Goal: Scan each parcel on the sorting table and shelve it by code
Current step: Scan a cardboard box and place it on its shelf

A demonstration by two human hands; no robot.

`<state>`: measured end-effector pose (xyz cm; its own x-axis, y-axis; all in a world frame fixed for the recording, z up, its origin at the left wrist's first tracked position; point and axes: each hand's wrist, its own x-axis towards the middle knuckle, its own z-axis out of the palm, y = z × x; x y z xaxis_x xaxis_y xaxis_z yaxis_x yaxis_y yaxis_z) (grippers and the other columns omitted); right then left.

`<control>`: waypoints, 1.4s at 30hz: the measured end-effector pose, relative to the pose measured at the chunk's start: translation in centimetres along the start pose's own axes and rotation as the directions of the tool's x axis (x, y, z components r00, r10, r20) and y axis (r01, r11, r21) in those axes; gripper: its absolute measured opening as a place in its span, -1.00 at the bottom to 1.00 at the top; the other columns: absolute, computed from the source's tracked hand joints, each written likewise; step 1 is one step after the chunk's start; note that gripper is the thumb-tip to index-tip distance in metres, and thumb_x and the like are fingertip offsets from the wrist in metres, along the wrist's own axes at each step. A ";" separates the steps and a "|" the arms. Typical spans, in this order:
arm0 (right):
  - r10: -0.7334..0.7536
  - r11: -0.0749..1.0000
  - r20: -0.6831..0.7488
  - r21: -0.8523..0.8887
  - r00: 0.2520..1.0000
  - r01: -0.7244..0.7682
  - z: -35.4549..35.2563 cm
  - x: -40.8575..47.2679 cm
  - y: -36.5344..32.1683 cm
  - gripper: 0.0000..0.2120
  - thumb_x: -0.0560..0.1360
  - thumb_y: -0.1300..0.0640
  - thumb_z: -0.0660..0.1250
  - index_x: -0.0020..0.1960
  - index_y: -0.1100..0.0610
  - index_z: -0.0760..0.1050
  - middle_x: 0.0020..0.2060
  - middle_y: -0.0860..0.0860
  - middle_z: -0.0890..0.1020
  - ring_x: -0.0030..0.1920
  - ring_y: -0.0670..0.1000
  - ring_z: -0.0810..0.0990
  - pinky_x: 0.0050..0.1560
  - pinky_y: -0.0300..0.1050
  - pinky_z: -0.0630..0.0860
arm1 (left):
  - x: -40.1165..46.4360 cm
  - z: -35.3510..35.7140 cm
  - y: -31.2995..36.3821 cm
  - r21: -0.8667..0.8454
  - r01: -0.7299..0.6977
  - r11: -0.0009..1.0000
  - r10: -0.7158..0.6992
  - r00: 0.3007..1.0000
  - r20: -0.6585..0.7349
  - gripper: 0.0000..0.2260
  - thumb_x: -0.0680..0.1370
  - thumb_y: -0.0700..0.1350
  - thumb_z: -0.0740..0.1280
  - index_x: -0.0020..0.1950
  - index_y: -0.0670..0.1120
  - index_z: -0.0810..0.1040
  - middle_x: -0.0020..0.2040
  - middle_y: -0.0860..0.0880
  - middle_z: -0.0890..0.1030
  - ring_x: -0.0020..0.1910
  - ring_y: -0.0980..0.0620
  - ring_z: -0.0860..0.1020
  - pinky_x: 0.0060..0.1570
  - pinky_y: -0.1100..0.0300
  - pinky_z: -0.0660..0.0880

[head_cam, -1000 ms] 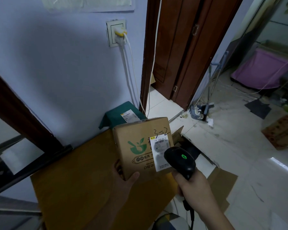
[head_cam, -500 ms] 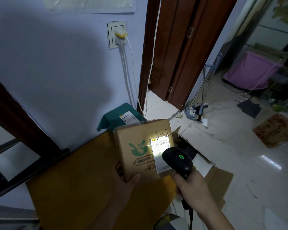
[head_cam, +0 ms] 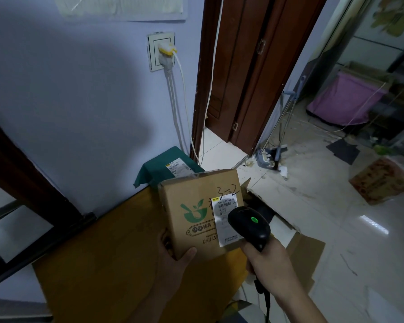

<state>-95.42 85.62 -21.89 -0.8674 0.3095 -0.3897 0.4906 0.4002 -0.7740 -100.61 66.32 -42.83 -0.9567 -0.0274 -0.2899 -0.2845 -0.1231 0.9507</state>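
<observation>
A brown cardboard parcel (head_cam: 191,213) with a green logo, a white shipping label and "3-2" handwritten on it is held tilted above the yellow-brown sorting table (head_cam: 103,264). My left hand (head_cam: 173,259) grips its lower left corner, thumb on the front. My right hand (head_cam: 269,264) holds a black barcode scanner (head_cam: 248,224) with a green light lit, its head just in front of the label. A dark green parcel (head_cam: 163,167) with a label lies at the table's far end against the wall.
An open cardboard box (head_cam: 296,248) stands on the tiled floor right of the table. Cables hang from a wall socket (head_cam: 162,51) behind the green parcel. A brown door frame, a broom with dustpan (head_cam: 271,157) and another carton (head_cam: 383,180) lie further right.
The bright scan light that lit the label half a second ago is gone. The parcel and scanner stay nearly where they were; the view has shifted slightly.
</observation>
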 end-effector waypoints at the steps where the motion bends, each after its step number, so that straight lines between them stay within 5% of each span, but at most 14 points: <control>1: 0.000 1.000 0.003 -0.015 1.000 0.000 0.0 0.1 0.1 -0.87 0.56 0.10 0.34 -0.15 0.08 0.53 -0.49 0.03 0.54 -0.51 -0.10 0.49 -0.48 -0.33 0.43 | 0.0 0.0 0.0 0.003 -0.002 1.000 0.002 1.000 0.002 0.03 0.19 0.14 0.65 0.54 0.10 0.19 0.35 0.09 0.49 0.18 0.23 0.62 0.15 -0.05 0.65; 17: 0.005 1.000 0.024 -0.019 1.000 -0.005 0.2 -0.8 0.6 -0.90 0.55 0.05 0.36 -0.03 0.08 0.55 -0.47 0.02 0.58 -0.50 -0.12 0.53 -0.46 -0.30 0.47 | -1.9 -0.4 1.1 0.009 0.044 0.999 -0.044 0.998 -0.044 0.11 0.12 0.23 0.67 0.55 0.05 0.19 0.37 0.12 0.47 0.26 0.09 0.57 0.10 0.02 0.66; 26: -0.050 0.989 0.107 -0.131 0.993 0.064 -1.1 -3.3 1.1 -0.79 0.53 0.04 0.39 -0.19 0.17 0.52 -0.48 0.06 0.55 -0.55 -0.11 0.52 -0.44 -0.22 0.44 | -4.7 -1.5 2.4 -0.054 0.059 0.997 -0.066 0.988 -0.138 -0.04 0.34 0.01 0.68 0.59 -0.05 0.20 0.37 -0.08 0.54 0.23 -0.02 0.62 0.04 0.08 0.68; 29: -0.094 0.977 0.153 -0.176 0.984 0.120 -1.6 -4.8 2.3 -0.78 0.52 0.01 0.39 -0.18 0.15 0.54 -0.52 0.03 0.57 -0.54 -0.12 0.56 -0.37 -0.18 0.44 | -7.3 -1.6 3.1 -0.074 0.038 0.996 -0.052 0.981 -0.186 -0.23 0.47 -0.16 0.60 0.53 -0.01 0.22 0.30 -0.07 0.55 0.17 0.01 0.61 -0.16 0.29 0.64; 32: -0.116 0.970 0.233 -0.182 0.966 0.160 -2.1 -6.8 4.1 -0.73 0.52 0.05 0.40 -0.26 0.19 0.50 -0.57 0.03 0.53 -0.56 -0.11 0.54 -0.40 -0.22 0.45 | -11.0 -2.1 2.6 -0.119 0.042 0.992 -0.067 0.975 -0.214 -0.31 0.48 -0.15 0.55 0.49 0.04 0.25 0.31 -0.08 0.57 0.17 -0.04 0.64 -0.10 0.21 0.67; 35: -0.147 0.972 0.310 -0.130 0.939 0.196 -3.0 -9.8 6.8 -0.76 0.52 0.12 0.40 -0.25 0.22 0.49 -0.57 0.05 0.51 -0.58 -0.10 0.52 -0.50 -0.33 0.41 | -16.3 -2.4 1.7 -0.127 0.056 0.990 -0.087 0.962 -0.257 -0.05 0.31 0.17 0.64 0.58 0.07 0.23 0.35 -0.05 0.58 0.20 -0.09 0.66 0.14 -0.06 0.67; 38: -0.186 0.958 0.399 -0.128 0.898 0.255 -4.5 -13.7 10.3 -0.78 0.52 0.13 0.40 -0.23 0.24 0.54 -0.56 0.06 0.55 -0.55 -0.08 0.55 -0.41 -0.24 0.45 | -22.7 -2.0 0.5 -0.145 0.059 0.988 -0.104 0.940 -0.324 0.10 0.15 0.32 0.67 0.56 0.13 0.22 0.26 -0.02 0.62 0.19 -0.11 0.66 0.19 -0.16 0.64; 42: -0.238 0.923 0.494 -0.152 0.836 0.353 -6.9 -19.2 13.9 -0.72 0.51 0.11 0.42 -0.34 0.20 0.54 -0.58 0.03 0.54 -0.55 -0.07 0.55 -0.37 -0.17 0.46 | -32.0 -0.7 -0.4 -0.176 0.046 0.983 -0.113 0.914 -0.390 -0.07 0.31 0.14 0.60 0.56 0.08 0.21 0.21 0.01 0.61 0.13 -0.01 0.65 -0.03 0.19 0.64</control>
<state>-71.39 91.19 -21.76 -0.8835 -0.2625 -0.3879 0.1594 0.6101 -0.7761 -69.80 66.58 -34.00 -0.8181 -0.3982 -0.4148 -0.3130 -0.2968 0.9022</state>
